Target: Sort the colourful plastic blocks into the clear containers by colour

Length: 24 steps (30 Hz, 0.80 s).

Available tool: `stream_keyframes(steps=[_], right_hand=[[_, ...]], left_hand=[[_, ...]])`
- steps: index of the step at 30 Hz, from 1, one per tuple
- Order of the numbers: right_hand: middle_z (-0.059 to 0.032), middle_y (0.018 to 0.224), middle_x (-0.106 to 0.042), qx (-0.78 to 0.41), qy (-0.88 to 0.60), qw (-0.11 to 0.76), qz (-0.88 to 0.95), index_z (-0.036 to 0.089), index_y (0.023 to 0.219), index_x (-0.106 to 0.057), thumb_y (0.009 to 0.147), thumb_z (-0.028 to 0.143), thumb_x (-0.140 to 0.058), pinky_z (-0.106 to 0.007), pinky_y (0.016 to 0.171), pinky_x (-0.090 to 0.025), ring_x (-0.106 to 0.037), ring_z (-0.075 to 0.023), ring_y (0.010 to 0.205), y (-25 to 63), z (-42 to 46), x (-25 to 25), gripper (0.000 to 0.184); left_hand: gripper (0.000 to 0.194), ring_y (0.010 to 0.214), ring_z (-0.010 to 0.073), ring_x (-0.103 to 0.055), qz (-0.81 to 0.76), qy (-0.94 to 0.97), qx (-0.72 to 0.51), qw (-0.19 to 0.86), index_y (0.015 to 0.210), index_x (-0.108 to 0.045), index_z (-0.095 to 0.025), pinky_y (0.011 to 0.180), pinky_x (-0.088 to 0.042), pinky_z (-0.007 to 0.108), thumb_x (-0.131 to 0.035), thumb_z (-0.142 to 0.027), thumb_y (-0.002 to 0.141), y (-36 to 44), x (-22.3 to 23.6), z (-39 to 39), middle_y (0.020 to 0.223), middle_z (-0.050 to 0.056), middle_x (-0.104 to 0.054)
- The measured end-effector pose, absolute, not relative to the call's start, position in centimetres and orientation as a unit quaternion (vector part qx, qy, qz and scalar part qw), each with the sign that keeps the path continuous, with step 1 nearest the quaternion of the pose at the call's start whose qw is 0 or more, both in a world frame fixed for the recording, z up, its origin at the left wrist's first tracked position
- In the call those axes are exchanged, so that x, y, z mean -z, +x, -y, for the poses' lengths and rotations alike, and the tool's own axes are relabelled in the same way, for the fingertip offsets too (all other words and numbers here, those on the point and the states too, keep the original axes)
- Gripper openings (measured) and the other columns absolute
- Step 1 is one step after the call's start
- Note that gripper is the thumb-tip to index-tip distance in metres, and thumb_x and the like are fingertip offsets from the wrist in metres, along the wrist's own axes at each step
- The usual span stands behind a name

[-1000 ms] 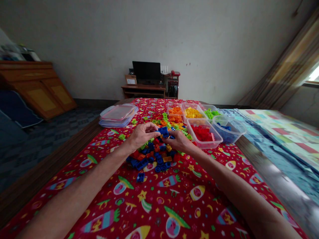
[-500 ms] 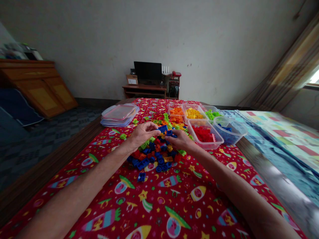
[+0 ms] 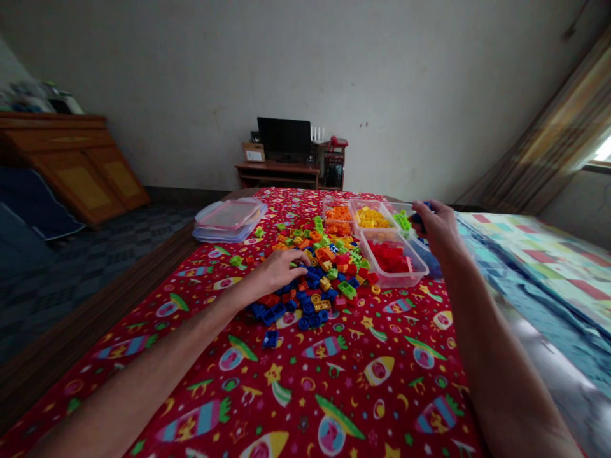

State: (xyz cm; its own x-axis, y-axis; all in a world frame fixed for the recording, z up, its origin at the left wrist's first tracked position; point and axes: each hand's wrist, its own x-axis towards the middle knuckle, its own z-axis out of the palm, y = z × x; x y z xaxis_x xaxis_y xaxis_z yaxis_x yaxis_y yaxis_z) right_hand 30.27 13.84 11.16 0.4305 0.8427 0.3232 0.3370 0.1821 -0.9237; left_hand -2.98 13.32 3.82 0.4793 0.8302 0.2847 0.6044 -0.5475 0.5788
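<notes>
Two hands busy: right hand (image 3: 440,224) is pinching blue bricks (image 3: 422,208) up by the clear tub (image 3: 434,266), left hand (image 3: 278,271) has fingers curled at the brick pile (image 3: 329,259), can't tell if they're gripping.

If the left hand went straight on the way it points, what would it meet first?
Most likely the blue plastic bricks in the mixed-colour brick heap, just off the fingertips of the left hand. They may already touch; one view leaves depth unclear.

Pale wall (image 3: 200,83) behind a dark monitor (image 3: 284,135).
</notes>
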Motion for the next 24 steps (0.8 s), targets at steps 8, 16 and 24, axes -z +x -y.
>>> stream_keyframes(steps=[8,16,24], right_hand=[[-0.0122,0.08,-0.067,0.066,-0.786,0.298,0.537,0.017,0.093,-0.07,0.078,0.047,-0.053,-0.042,0.075,-0.046,-0.061,-0.0288,0.086,39.2,-13.5,-8.9,0.038],[-0.0091,0.074,-0.069,0.108,-0.665,0.415,0.611,0.014,0.088,-0.071,0.083,0.031,-0.047,-0.032,0.071,-0.044,-0.062,-0.0187,0.07,32.0,-12.7,-11.9,0.03],[-0.0106,0.091,-0.07,-0.017,-0.466,0.275,0.841,0.015,0.106,-0.066,0.089,0.02,-0.047,-0.03,0.074,-0.045,-0.062,-0.0186,0.079,19.5,-11.4,-6.6,0.026]], left_hand=[[0.016,0.097,0.0222,-0.065,-0.42,0.836,-0.302,0.183,0.081,-0.066,-0.019,0.077,-0.054,0.031,-0.055,-0.029,0.075,-3.8,-4.2,-13.8,0.104,0.008,-0.07],[0.023,0.098,0.0234,-0.065,-0.452,0.842,-0.283,0.087,0.093,-0.067,-0.018,0.09,-0.049,0.037,-0.052,-0.03,0.08,-5.4,-4.9,-14.9,0.106,0.009,-0.07],[0.041,0.119,0.0252,-0.055,-0.437,0.856,-0.261,0.093,0.124,-0.057,-0.019,0.104,-0.041,0.041,-0.05,-0.027,0.084,-4.3,-4.2,-14.3,0.129,0.009,-0.06]])
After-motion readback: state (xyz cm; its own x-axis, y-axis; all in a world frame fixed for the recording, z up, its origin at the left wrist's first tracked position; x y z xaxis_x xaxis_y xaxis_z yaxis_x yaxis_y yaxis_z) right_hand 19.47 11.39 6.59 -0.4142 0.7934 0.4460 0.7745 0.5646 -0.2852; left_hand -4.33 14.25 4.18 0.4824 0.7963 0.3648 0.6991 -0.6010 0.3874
